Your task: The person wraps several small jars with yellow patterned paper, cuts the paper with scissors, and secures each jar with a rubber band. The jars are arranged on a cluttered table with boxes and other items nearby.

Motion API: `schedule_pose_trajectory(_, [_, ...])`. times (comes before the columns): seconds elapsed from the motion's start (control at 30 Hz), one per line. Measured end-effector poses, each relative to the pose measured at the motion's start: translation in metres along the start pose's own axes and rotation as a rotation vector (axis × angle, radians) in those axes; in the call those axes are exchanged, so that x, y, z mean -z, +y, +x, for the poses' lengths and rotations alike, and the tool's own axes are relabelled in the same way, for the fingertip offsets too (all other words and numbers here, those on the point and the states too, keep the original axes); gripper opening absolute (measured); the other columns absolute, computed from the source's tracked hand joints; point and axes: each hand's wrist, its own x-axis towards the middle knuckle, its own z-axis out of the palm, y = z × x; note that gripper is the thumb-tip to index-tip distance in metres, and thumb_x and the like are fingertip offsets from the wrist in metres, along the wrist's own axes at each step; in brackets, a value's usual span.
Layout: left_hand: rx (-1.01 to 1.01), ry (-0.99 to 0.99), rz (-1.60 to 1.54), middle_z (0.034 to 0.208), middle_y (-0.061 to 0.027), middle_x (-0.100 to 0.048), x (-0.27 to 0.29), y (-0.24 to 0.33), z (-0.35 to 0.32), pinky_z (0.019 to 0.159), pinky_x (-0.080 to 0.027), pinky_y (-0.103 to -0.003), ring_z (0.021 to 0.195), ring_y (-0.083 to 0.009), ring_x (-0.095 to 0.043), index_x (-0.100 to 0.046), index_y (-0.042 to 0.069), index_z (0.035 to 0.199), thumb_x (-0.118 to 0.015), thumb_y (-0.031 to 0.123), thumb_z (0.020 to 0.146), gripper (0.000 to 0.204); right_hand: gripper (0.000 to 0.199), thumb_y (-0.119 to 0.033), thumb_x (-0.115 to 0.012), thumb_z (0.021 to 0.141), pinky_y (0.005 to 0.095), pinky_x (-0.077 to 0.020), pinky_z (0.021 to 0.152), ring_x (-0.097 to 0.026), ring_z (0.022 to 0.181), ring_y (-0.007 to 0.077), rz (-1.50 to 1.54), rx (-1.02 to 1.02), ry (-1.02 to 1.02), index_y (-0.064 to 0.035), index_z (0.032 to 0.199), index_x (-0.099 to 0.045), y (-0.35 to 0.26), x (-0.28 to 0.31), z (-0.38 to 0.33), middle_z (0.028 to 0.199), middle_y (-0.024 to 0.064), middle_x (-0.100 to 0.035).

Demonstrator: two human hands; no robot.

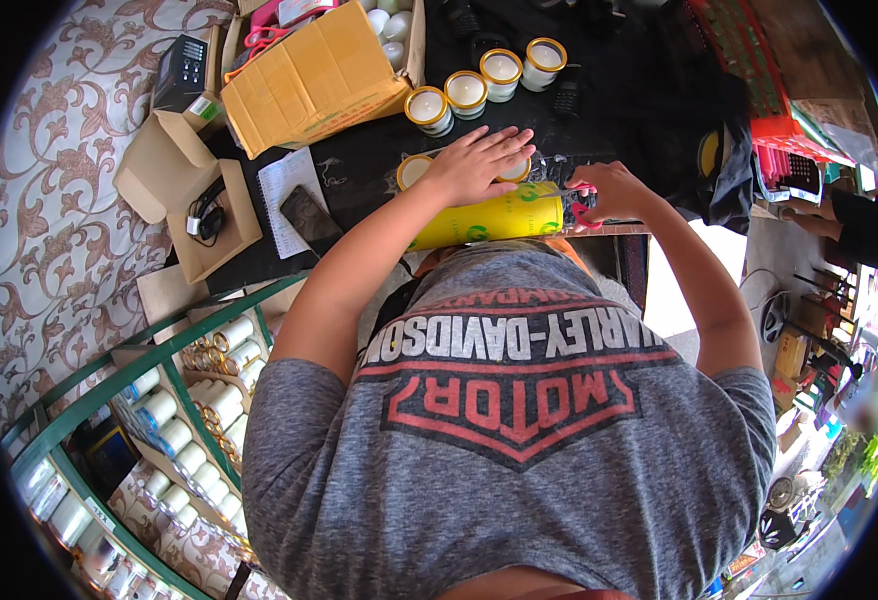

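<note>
left hand (479,163) lies flat, fingers spread wide, pressing on a gold-rimmed candle jar (414,170) and the clear wrap at the top of the yellow roll (489,220); a second rim peeks out under the fingertips at 3 o'clock of the hand. right hand (614,190) is closed around pink-handled scissors (581,205), blades aimed toward 9 o'clock, into the film just beside the left fingertips.

progress, as a judgement: cutting looks mid-way. four jars (484,80) stand in a row at 12 o'clock of the hands, white wax showing, rims gold (can't tell whether they are already wrapped). an open cardboard box (309,75) at 11 o'clock holds more. the jar under the palm appears to be the one in work; the film is not visibly severed.

yellow roll: lies on its side at the near edge of the black tabletop (379,160), right against the person's chest. long axis runs 9 to 3 o'clock, slightly raised toward 3.

shelf rack (189,400) at 8 o'clock carries many more jars.
</note>
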Motion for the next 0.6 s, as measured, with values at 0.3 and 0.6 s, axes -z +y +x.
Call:
schedule_pose_trajectory(0.3, [0.002, 0.021, -0.014, 0.156, -0.0004, -0.022, -0.004, -0.001, -0.001, 0.113, -0.026, -0.042, 0.141, -0.0193, -0.028, -0.029, 0.020, 0.148, -0.052, 0.046, 0.091, 0.066, 0.048, -0.024, -0.079, 0.070, 0.0366, -0.0276, 0.096, -0.058, 0.105, 0.0165, -0.001, 0.090, -0.064, -0.0168, 0.114, -0.062, -0.002, -0.002, 0.026, 0.108, 0.0019, -0.066])
schedule_pose_trajectory(0.6, [0.005, 0.006, 0.007, 0.156, -0.0001, -0.022, -0.003, -0.001, 0.000, 0.113, -0.027, -0.042, 0.141, -0.0195, -0.028, -0.029, 0.020, 0.148, -0.050, 0.046, 0.092, 0.066, 0.042, -0.025, -0.076, 0.074, 0.0360, -0.0270, 0.096, -0.059, 0.103, 0.0142, 0.015, 0.116, -0.067, -0.0191, 0.115, -0.066, -0.012, -0.008, 0.036, 0.104, -0.0007, -0.065])
